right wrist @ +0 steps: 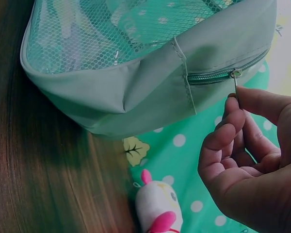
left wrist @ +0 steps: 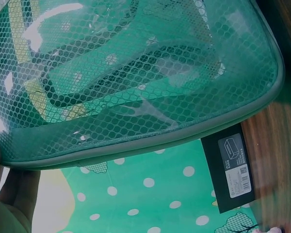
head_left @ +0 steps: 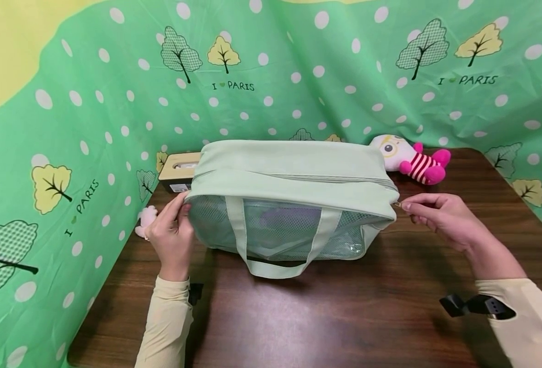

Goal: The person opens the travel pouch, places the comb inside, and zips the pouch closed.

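Note:
A pale green bag [head_left: 294, 188] with clear mesh sides stands on the wooden table, its strap handle [head_left: 277, 270] hanging down the near side. At the bag's right end my right hand [head_left: 441, 217] pinches a small metal zipper pull [right wrist: 236, 87] between thumb and forefinger. The right wrist view shows the zipper [right wrist: 211, 77] with its slider near the upper end of that stretch. My left hand [head_left: 174, 230] grips the bag's upper left corner, thumb on the near side. In the left wrist view, only part of that hand [left wrist: 12, 204] shows below the bag's edge.
A box [head_left: 176, 171] with a cut-out top stands behind the bag at left. A small pale pink plush piece [head_left: 147, 221] lies beside my left hand. A white and pink plush doll [head_left: 411, 158] lies behind the bag at right. Green printed cloth [head_left: 271, 71] hangs around the table [head_left: 298, 317].

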### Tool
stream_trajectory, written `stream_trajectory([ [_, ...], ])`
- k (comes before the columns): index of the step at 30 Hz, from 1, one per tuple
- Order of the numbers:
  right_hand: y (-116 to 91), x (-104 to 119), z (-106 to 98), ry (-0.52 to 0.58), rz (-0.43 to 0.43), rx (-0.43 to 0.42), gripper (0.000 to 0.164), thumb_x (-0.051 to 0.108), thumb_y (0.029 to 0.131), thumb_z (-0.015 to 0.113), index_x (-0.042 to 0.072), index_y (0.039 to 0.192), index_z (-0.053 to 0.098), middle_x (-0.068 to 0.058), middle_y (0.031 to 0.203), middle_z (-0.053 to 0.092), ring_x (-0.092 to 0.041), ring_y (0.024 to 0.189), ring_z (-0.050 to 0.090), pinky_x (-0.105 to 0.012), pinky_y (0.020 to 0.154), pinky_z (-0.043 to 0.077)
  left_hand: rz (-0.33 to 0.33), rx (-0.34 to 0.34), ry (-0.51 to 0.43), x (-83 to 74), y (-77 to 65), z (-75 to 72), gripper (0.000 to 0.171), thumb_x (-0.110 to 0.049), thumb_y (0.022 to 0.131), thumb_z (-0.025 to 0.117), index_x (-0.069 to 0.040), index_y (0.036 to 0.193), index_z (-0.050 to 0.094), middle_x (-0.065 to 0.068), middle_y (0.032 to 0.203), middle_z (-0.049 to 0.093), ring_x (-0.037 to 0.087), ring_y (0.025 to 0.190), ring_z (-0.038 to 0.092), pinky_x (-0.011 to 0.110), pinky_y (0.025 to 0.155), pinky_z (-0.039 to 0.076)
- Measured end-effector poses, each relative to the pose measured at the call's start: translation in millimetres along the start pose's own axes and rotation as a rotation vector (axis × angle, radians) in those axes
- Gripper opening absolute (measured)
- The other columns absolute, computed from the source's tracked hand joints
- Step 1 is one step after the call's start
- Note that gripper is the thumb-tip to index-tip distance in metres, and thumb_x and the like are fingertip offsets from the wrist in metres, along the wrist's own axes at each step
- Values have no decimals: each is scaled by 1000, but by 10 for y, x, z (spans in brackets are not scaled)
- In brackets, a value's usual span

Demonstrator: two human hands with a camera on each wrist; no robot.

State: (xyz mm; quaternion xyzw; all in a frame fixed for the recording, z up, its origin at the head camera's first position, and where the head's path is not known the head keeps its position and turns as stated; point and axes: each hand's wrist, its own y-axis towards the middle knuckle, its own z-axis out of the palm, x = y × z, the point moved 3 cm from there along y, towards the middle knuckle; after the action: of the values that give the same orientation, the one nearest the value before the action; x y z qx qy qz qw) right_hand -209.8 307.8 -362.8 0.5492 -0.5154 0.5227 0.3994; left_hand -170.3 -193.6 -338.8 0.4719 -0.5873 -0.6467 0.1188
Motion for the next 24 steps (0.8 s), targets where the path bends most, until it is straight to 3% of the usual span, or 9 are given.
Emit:
stream_trajectory([
  [5,16,-36,-10,-29,41,-7,38,2,103,60,29,86,82,8,70,67,-2,56,52,-22,44,30,3,0,0,-12,2,5,14,7,89,74,5,102,79,20,98,78,40,86,76,8,89,47],
  [14,45,-161,-23,7,115,19,36,5,104,60,28,88,82,10,78,72,-4,67,61,-17,54,45,2,5,-4,-17,-5,11,14,7,89,74,6,102,79,20,98,78,35,87,76,8,89,47],
  [24,129,-227,43,-24,162,48,40,7,105,58,34,85,79,10,77,69,-4,67,60,-17,58,49,3,0,-5,-20,15,7,14,6,89,75,5,103,79,20,98,78,37,87,76,9,90,48],
])
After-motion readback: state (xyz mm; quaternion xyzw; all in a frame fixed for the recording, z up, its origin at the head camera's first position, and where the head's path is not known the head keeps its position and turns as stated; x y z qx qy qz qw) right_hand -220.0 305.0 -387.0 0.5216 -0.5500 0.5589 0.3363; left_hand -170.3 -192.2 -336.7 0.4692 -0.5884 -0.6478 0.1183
